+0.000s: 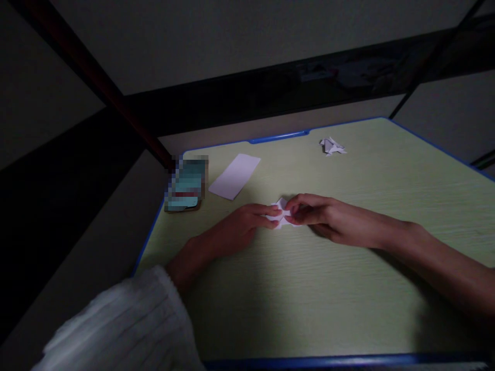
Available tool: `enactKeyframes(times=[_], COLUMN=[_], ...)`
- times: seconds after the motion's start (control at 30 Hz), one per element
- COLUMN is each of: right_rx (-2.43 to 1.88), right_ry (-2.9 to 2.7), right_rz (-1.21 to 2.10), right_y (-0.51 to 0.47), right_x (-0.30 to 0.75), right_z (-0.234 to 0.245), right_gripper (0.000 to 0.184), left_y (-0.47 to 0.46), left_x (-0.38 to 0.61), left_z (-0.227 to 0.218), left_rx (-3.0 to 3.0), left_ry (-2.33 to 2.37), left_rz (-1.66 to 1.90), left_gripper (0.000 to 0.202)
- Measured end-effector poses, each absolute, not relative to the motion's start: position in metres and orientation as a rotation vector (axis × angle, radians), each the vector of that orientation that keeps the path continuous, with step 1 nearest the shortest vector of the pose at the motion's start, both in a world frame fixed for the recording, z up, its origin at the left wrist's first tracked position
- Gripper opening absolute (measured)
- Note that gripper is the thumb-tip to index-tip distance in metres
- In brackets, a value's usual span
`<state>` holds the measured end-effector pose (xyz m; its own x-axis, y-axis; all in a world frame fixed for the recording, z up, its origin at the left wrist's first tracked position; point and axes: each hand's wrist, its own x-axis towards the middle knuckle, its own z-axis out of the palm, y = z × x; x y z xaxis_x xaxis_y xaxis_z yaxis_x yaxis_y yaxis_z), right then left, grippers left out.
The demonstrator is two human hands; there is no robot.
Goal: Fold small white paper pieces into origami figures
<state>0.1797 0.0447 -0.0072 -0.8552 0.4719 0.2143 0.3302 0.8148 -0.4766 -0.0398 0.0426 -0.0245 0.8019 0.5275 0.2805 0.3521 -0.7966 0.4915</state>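
A small piece of folded white paper lies on the table between my two hands, partly covered by fingers. My left hand comes in from the left, two fingertips pressing on the paper's left side. From the right, my right hand pinches at the paper's right edge with thumb and bent fingers. Farther back on the right sits a folded paper figure with several pointed ends. A flat white paper strip rests behind my left hand.
A phone, its screen blurred, lies at the table's left edge. The pale wood-grain table has a blue rim and a blue bar at its far edge. A dark-banded wall stands behind.
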Motion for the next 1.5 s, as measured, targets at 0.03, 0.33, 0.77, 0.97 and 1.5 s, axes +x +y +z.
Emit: enactKeyframes(times=[0.03, 0.33, 0.77, 0.97, 1.5], right_rx=[-0.600, -0.646, -0.623, -0.725, -0.661], right_ry=[-2.674, -2.665, -2.754, -2.879, -2.536], right_rz=[0.620, 0.556, 0.495, 0.224, 0.789], right_y=[0.045, 0.045, 0.044, 0.038, 0.050], right_x=[0.181, 0.185, 0.183, 0.173, 0.187], right_z=[-0.007, -0.003, -0.002, -0.002, -0.002], right_gripper=[0.036, 0.033, 0.040, 0.026, 0.030], left_y=[0.043, 0.039, 0.039, 0.027, 0.034], left_x=[-0.040, -0.040, -0.039, -0.027, -0.036], left_z=[-0.024, -0.022, -0.025, -0.018, -0.018], left_rx=[2.554, 2.559, 2.833, 3.035, 2.443], left_ry=[0.672, 0.716, 0.637, 0.767, 0.758], left_rz=[0.577, 0.584, 0.501, 0.290, 0.693], left_gripper=[0.043, 0.046, 0.041, 0.029, 0.032])
